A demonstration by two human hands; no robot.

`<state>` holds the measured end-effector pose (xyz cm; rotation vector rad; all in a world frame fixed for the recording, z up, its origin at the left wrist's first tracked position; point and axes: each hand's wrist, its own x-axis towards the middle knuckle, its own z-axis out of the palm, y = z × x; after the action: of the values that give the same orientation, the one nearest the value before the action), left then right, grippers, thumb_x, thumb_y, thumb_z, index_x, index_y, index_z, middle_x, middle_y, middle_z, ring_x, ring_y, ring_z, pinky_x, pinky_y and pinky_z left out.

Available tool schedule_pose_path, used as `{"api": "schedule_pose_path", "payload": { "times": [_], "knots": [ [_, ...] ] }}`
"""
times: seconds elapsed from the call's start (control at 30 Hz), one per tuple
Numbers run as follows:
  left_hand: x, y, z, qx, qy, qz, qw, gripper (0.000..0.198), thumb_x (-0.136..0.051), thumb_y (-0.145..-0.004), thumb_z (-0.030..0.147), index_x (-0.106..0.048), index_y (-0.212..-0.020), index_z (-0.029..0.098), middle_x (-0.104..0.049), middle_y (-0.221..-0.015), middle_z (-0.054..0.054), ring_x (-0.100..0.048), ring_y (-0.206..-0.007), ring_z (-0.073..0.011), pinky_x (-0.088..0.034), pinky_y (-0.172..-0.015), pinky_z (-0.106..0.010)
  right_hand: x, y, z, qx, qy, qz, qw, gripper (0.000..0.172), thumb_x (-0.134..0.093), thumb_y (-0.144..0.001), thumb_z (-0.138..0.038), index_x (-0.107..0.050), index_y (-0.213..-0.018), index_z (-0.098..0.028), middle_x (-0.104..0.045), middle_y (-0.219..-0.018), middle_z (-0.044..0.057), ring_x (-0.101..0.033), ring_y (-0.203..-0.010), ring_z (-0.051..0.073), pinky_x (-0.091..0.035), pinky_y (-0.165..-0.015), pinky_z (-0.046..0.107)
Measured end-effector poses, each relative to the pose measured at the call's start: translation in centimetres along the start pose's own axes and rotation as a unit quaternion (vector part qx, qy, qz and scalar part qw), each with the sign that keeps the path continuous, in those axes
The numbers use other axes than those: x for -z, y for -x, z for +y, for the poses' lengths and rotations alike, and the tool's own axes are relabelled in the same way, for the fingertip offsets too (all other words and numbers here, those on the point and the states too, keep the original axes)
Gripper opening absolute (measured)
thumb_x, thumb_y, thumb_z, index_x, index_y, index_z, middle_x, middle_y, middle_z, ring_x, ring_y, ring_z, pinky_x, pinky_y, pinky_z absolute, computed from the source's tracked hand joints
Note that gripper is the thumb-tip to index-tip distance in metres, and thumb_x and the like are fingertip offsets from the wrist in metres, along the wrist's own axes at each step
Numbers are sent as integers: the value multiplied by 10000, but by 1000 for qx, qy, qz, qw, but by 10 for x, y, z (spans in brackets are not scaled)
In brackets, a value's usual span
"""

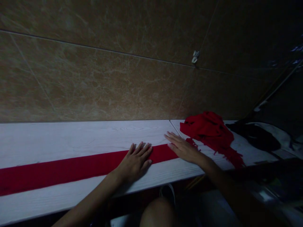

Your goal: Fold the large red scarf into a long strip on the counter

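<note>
A long red scarf (71,170) lies flat in a narrow strip along a white wood-grain bench top (71,135). My left hand (136,160) rests flat on the strip, palm down, fingers stretched out. Farther right, my right hand (183,148) also presses flat on the scarf, close to its fringed end (193,143), with the fingertips reaching past the upper edge. Both hands are open and grip nothing. Just beyond my right hand lies a crumpled red fringed cloth (208,129). The strip's left end runs out of view.
A brown marbled tile wall (118,85) rises behind the bench, with a small white hook (195,56) on it. A black and white bag-like item (262,137) lies at the far right. Below the front edge show a knee (157,212) and a dark shoe (168,192).
</note>
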<state>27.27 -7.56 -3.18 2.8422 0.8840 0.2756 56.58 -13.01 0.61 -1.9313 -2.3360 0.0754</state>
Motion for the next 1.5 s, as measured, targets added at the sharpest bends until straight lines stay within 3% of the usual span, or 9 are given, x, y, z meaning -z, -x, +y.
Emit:
{"api": "schedule_pose_path", "payload": {
  "times": [0.17,0.4,0.57,0.7,0.87,0.97,1.2,1.33,1.5],
  "knots": [
    [-1,8,-14,5,1,-16,1000,663,-282,-1088,608,-265,-1661,274,-266,-1702,-69,-167,-1601,-341,-129,-1285,-645,-45,-4,-8,-5,-17,-6,1000,609,-333,-1089,-468,-331,-1644,-215,-252,-1709,98,-178,-1602,288,-158,-1287,620],
    [28,60,-50,32,3,-51,998,652,-308,-1094,594,-217,-1663,288,-229,-1702,-55,-141,-1604,-318,-78,-1301,-607,-51,0,8,22,-7,1,1000,617,-315,-1089,-501,-328,-1646,-236,-271,-1703,101,-204,-1596,283,-198,-1282,608],
    [56,142,-98,94,-32,-36,994,619,-379,-1089,542,-218,-1654,347,-267,-1681,-42,-227,-1582,-317,-169,-1287,-602,-57,-2,12,30,11,5,999,610,-306,-1084,-466,-344,-1639,-215,-303,-1686,110,-241,-1580,296,-270,-1256,619],
    [64,233,-166,167,-85,11,982,584,-386,-1067,555,-365,-1621,372,-402,-1630,-48,-349,-1539,-334,-278,-1245,-605,-62,-2,15,26,16,10,999,616,-302,-1076,-484,-349,-1639,-238,-315,-1681,104,-256,-1571,300,-307,-1241,617],
    [92,305,-241,261,-127,87,953,723,-20,-1073,562,-604,-1439,343,-546,-1560,14,-385,-1519,-343,-325,-1150,-693,-52,-9,9,4,21,0,1000,651,-285,-1064,-563,-352,-1638,-262,-320,-1686,105,-271,-1569,311,-272,-1246,644],
    [111,277,-233,300,-104,97,943,749,-146,-1031,657,-531,-1525,246,-477,-1615,-107,-340,-1535,-416,-344,-1155,-709,-39,-27,-16,4,3,42,999,657,-291,-1070,-565,-325,-1649,-256,-275,-1705,116,-227,-1584,312,-231,-1262,641],
    [79,135,-113,168,0,-11,986,600,-319,-1085,539,-440,-1599,255,-334,-1686,-114,-206,-1580,-410,-219,-1217,-729,-28,-66,-115,113,-89,-21,989,641,-374,-1083,-547,-325,-1648,-248,-213,-1717,131,-184,-1598,315,-171,-1281,639],
    [53,120,-84,127,6,-24,992,627,-357,-1086,558,-399,-1618,229,-306,-1690,-133,-182,-1592,-381,-161,-1245,-711,-34,-67,-137,159,-101,-72,980,657,-376,-1081,-577,-316,-1648,-251,-219,-1718,118,-167,-1607,286,-132,-1288,632],
    [42,135,-90,85,-3,2,996,683,-387,-1073,612,-240,-1665,304,-219,-1713,-99,-111,-1606,-358,-92,-1272,-670,-52,-64,-134,205,-75,-37,975,642,-395,-1087,-534,-318,-1647,-229,-267,-1701,128,-209,-1599,289,-153,-1290,625]
  ]
}}
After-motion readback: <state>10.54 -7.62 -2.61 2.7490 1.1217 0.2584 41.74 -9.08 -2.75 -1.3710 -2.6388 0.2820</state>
